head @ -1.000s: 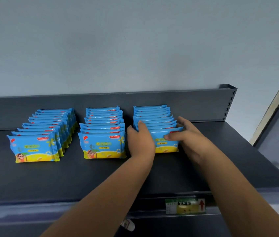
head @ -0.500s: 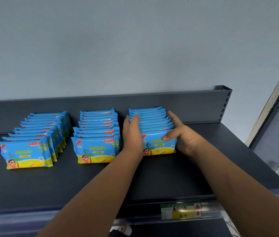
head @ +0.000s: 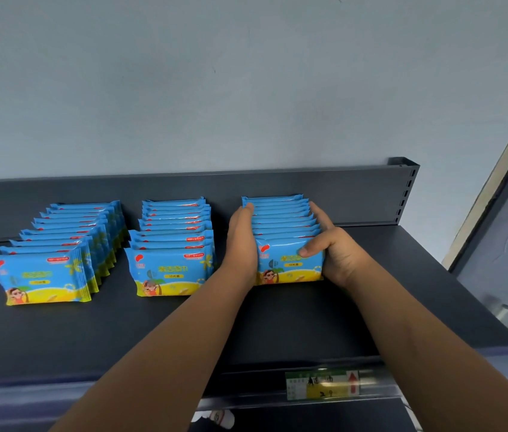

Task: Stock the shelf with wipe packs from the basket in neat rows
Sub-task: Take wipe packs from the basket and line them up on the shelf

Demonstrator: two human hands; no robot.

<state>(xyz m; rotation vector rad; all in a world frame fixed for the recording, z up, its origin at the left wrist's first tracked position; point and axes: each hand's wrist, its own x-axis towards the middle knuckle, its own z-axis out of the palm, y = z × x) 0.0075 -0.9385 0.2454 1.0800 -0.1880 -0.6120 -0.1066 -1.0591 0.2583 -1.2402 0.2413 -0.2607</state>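
You are squaring the right row [head: 287, 269] of wipe packs on the shelf [head: 277, 325]. Your left grip [head: 242, 244] is pressing flat against its side, and your right grip [head: 337, 254] is clasping its front corner. The left row [head: 44, 279] and middle row [head: 168, 272] are standing finished. The basket is out of view, so I cannot tell how many packs are left.

soft, even light — slightly cool
glare is caught on the label strip [head: 323, 385]; lines are bowed toward the edges, and the lower corners are blurred.
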